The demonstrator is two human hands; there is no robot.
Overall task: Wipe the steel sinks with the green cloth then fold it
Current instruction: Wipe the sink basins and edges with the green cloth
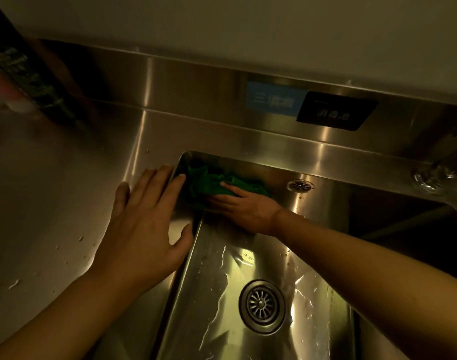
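Wiping sink's 11 o'clock corner
We're pressing green cloth into the seam, right hand seemingly flat, left hand spread, bracing.

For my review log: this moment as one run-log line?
stage: wiping sink | right hand: presses green cloth into far-left sink corner | left hand: flat on counter at sink rim | fold: not yet

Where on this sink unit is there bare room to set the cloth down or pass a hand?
Free: the counter left of the left hand, forward of the dark blurred object; and the basin floor around the drain. Crowded: the basin's far-left corner, where the right hand presses the green cloth.
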